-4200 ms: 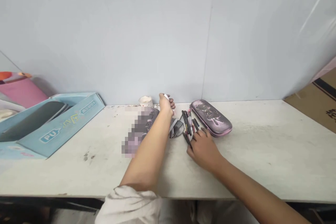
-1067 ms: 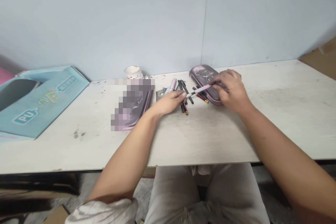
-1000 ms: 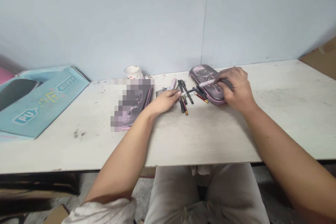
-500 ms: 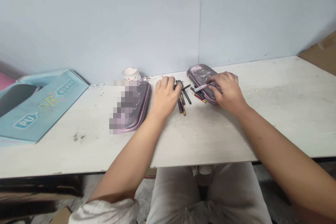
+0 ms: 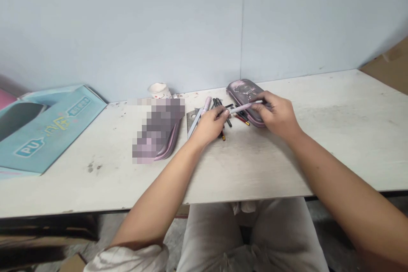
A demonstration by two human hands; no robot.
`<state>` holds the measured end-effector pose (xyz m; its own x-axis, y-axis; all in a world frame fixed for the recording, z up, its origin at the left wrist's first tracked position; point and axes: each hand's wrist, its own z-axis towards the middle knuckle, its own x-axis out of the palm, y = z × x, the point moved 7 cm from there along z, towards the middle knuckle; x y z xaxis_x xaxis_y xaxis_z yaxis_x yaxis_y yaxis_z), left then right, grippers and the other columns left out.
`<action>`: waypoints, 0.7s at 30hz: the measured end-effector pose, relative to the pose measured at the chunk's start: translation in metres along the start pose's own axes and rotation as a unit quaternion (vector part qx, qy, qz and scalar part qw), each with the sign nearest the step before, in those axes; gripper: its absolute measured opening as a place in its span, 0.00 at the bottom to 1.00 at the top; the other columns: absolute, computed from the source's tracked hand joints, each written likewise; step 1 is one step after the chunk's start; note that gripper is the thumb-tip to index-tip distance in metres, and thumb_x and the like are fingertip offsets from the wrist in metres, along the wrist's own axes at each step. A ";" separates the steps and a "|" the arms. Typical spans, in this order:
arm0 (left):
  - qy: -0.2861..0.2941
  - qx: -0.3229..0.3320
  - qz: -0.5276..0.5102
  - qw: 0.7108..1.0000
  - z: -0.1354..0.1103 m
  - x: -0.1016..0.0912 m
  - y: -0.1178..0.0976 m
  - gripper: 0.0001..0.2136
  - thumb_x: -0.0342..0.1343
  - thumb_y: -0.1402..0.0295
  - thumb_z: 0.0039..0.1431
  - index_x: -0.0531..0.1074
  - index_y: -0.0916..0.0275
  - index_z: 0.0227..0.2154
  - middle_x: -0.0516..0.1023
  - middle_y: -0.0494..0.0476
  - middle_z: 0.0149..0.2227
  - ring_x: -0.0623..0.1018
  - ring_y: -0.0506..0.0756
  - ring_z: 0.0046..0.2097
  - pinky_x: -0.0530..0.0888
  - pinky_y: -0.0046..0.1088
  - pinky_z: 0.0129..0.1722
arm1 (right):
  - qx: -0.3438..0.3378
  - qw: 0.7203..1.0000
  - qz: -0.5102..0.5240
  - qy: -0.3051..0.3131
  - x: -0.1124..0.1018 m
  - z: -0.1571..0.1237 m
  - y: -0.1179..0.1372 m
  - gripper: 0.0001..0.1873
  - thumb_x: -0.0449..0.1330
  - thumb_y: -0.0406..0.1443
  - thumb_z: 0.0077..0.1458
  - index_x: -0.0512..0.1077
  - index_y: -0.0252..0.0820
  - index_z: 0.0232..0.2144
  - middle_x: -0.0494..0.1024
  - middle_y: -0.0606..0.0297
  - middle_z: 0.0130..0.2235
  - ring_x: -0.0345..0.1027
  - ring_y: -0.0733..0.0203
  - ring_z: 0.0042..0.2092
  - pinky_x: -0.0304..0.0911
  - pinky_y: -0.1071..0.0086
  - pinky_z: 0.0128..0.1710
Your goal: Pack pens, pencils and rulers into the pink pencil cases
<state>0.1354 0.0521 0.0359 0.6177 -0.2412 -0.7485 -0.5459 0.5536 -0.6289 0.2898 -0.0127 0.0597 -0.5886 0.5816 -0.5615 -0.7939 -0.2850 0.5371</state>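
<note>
A pale pink pen (image 5: 245, 106) lies across both my hands. My right hand (image 5: 276, 115) pinches its right end just in front of a closed purple pencil case (image 5: 242, 91). My left hand (image 5: 210, 123) has its fingertips closed on the pen's left end, over a heap of dark pens and pencils (image 5: 223, 115). A pink marker (image 5: 206, 105) and a grey ruler (image 5: 193, 118) lie just left of the heap. A second purple case (image 5: 170, 136), partly blurred out, lies left of my left hand.
The things lie on a scuffed white table (image 5: 287, 165) against a pale blue wall. A white paper cup (image 5: 159, 90) stands at the back. A light blue carton (image 5: 47, 129) lies at the far left. Brown cardboard (image 5: 390, 66) shows at the right edge.
My left hand has lifted off the pen heap and come back to the pink pen's left end. My right hand kept the pen and stayed by the case.
</note>
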 end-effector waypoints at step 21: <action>-0.053 0.044 0.143 0.987 0.030 0.008 0.017 0.20 0.36 0.54 0.61 0.65 0.63 0.42 0.70 0.60 0.44 0.64 0.60 0.51 0.55 0.45 0.53 | -0.099 0.954 -0.264 0.101 0.047 -0.012 0.030 0.29 0.40 0.49 0.59 0.73 0.38 0.25 0.74 0.55 0.27 0.65 0.54 0.34 0.54 0.64 0.33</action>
<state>0.1477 0.0837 0.0258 0.5042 0.0169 -0.8634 -0.6582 0.6548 -0.3715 0.2363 -0.0024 0.0419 -0.0993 0.5316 -0.8411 -0.9895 -0.1417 0.0272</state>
